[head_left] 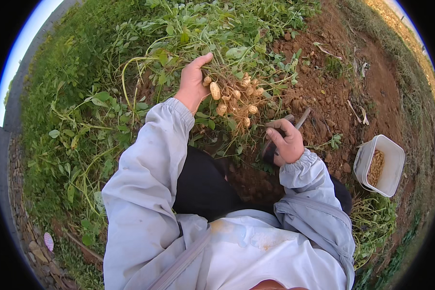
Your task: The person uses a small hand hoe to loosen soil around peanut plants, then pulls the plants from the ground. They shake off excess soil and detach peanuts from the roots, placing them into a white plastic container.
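The peanuts (237,94), upper centre, are gripped by the left hand (193,83), fingers hidden behind; the right hand (289,141), right of centre, is nearly pinched, contents unclear. Pod-picking seems underway; plucking calls for a steady left grip. Bucket (394,164) at right.

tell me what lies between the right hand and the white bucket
In the head view, reddish-brown soil and a small green sprig lie between the right hand and the white bucket.

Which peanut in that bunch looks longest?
The pale peanut below and right of the small one nearest the left hand; other peanuts there look shorter.
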`<control>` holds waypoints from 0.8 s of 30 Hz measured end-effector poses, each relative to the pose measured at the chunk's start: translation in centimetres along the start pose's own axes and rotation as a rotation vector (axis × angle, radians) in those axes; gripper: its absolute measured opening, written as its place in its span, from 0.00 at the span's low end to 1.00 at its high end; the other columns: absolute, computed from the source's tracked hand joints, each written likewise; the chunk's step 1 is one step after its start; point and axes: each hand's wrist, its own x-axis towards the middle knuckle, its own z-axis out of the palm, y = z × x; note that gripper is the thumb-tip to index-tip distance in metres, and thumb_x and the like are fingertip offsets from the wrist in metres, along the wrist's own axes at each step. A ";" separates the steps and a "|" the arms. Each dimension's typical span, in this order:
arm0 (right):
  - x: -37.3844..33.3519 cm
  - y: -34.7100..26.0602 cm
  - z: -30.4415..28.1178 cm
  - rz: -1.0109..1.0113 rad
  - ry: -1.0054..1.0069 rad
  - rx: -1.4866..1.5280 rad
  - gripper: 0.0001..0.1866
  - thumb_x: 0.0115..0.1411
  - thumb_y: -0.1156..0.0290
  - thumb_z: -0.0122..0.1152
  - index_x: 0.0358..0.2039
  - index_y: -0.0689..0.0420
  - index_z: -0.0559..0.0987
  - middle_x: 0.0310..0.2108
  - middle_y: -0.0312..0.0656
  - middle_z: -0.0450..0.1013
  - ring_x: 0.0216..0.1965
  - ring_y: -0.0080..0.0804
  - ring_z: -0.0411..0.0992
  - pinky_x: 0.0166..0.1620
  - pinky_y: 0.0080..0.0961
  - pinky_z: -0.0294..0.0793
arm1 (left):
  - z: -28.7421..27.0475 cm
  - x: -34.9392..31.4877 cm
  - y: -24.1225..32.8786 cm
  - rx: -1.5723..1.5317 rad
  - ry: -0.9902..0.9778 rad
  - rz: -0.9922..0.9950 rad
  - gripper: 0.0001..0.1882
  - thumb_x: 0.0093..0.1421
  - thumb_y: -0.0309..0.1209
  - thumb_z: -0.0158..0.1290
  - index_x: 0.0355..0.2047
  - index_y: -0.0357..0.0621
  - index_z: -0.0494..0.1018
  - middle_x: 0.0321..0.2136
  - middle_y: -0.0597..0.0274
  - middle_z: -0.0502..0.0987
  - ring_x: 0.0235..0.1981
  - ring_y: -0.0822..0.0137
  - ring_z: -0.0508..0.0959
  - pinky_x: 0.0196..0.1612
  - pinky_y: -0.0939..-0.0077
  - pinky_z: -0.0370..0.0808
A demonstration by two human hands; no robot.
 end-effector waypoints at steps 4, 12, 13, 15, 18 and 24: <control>4.1 -4.5 1.6 -0.364 0.071 -0.321 0.16 0.51 0.68 0.64 0.39 0.61 0.73 0.28 0.44 0.72 0.28 0.35 0.72 0.34 0.26 0.72 | 0.6 0.0 -0.7 -0.004 0.057 0.011 0.08 0.56 0.28 0.52 0.34 0.38 0.71 0.30 0.56 0.76 0.30 0.60 0.77 0.36 0.62 0.77; 3.4 -7.0 2.7 -0.224 -0.217 -0.431 0.12 0.47 0.65 0.62 0.27 0.60 0.75 0.21 0.46 0.73 0.24 0.42 0.73 0.29 0.31 0.72 | 0.5 2.2 -2.5 0.018 0.260 0.226 0.08 0.51 0.22 0.54 0.32 0.31 0.70 0.30 0.55 0.73 0.26 0.58 0.75 0.31 0.60 0.76; 2.4 -6.9 2.8 -0.233 -0.380 -0.339 0.11 0.46 0.67 0.63 0.27 0.60 0.75 0.21 0.45 0.72 0.23 0.38 0.73 0.28 0.28 0.72 | 1.4 2.2 -2.6 -0.061 0.257 0.212 0.09 0.51 0.22 0.54 0.33 0.31 0.69 0.30 0.55 0.73 0.26 0.58 0.75 0.31 0.60 0.75; 0.2 -7.2 4.1 -0.223 -0.606 -0.175 0.10 0.44 0.70 0.66 0.26 0.59 0.76 0.19 0.42 0.72 0.21 0.32 0.73 0.27 0.24 0.71 | 2.2 2.5 -2.2 -0.153 0.258 0.215 0.11 0.51 0.22 0.54 0.35 0.31 0.68 0.31 0.55 0.72 0.27 0.58 0.74 0.30 0.60 0.75; 0.2 -8.2 4.6 -0.022 -0.440 0.431 0.10 0.52 0.75 0.52 0.36 0.62 0.68 0.29 0.43 0.72 0.25 0.27 0.72 0.28 0.22 0.71 | 1.1 4.7 -3.3 -0.194 0.248 0.255 0.13 0.50 0.23 0.55 0.36 0.30 0.67 0.31 0.55 0.72 0.27 0.60 0.73 0.31 0.60 0.73; 8.0 -8.3 2.7 -0.319 0.183 -0.673 0.16 0.51 0.66 0.59 0.36 0.61 0.68 0.32 0.50 0.70 0.33 0.48 0.72 0.33 0.38 0.71 | 4.7 4.7 -5.7 -0.045 0.337 0.336 0.10 0.54 0.25 0.53 0.35 0.32 0.68 0.30 0.56 0.72 0.27 0.58 0.74 0.31 0.59 0.74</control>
